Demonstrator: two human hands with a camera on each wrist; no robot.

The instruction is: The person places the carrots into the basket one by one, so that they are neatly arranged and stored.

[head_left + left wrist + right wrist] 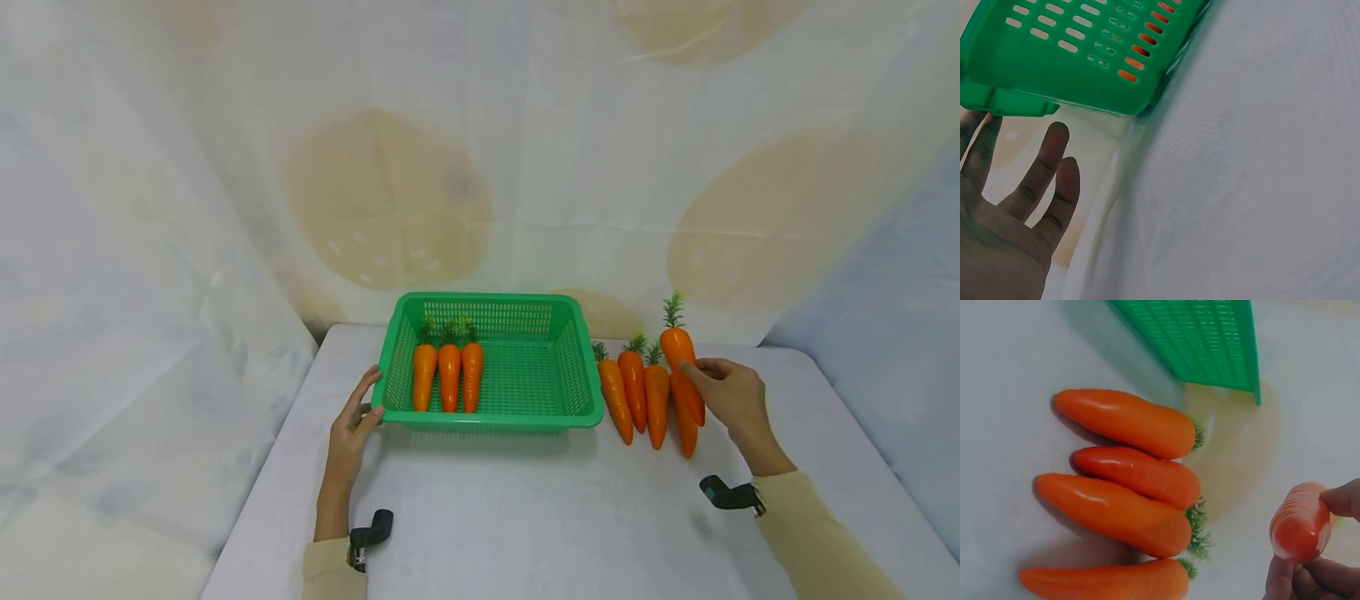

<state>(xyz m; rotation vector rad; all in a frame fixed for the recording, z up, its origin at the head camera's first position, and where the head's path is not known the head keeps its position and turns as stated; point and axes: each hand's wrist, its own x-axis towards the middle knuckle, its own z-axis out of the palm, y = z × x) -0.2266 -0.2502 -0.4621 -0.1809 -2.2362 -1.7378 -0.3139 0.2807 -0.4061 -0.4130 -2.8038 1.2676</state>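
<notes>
A green plastic basket (487,421) holds three orange carrots (449,379) side by side in its left part, leafy tops toward the back. My left hand (348,433) touches the basket's left rim near the front corner; in the left wrist view its visible fingers (1038,172) are fairly straight, two reaching the rim's underside. My right hand (735,400) pinches a carrot (677,343) between thumb and fingers, raised above the table, green top pointing back. Below and left of it, several carrots (657,404) lie in a row. The held carrot partly hides the rightmost one (686,437).
The basket stands near the back of a white-covered table (510,517), its right side close to the carrot row. A pale patterned curtain (562,167) hangs behind the table and along both sides. Each wrist wears a black camera (723,493).
</notes>
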